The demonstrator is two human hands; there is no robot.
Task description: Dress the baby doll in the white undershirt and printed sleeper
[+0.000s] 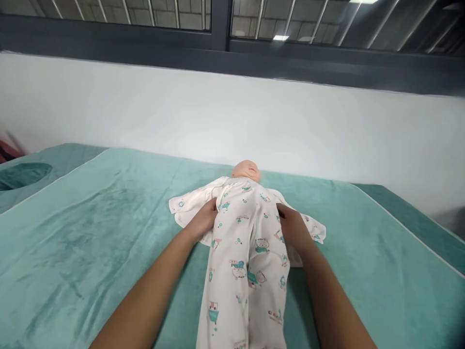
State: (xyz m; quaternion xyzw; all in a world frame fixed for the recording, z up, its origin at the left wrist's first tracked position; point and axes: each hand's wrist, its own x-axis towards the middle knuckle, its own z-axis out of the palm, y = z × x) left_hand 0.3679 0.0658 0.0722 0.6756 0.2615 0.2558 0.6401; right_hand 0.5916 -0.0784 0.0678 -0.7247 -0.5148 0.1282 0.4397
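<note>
A baby doll (247, 170) lies on its back, its head toward the wall. Its body is covered by a white baby shirt (191, 198), sleeves spread to both sides, and by white baby pants (250, 242) printed with small cats and boats. The pants stretch over the doll from near its chin down to the bottom edge of the view. My left hand (203, 220) is closed on the pants' left edge near the top. On the opposite edge, my right hand (293, 228) grips the pants too. Fingertips of both hands are partly hidden by the cloth.
A green plush-covered bed (109, 232) with pale piping supports everything. At its left end is an oval hole (23, 175). Behind runs a white wall (163, 116), topped by a dark window frame (145, 46) with metal bars beyond. Something red (9, 149) shows at far left.
</note>
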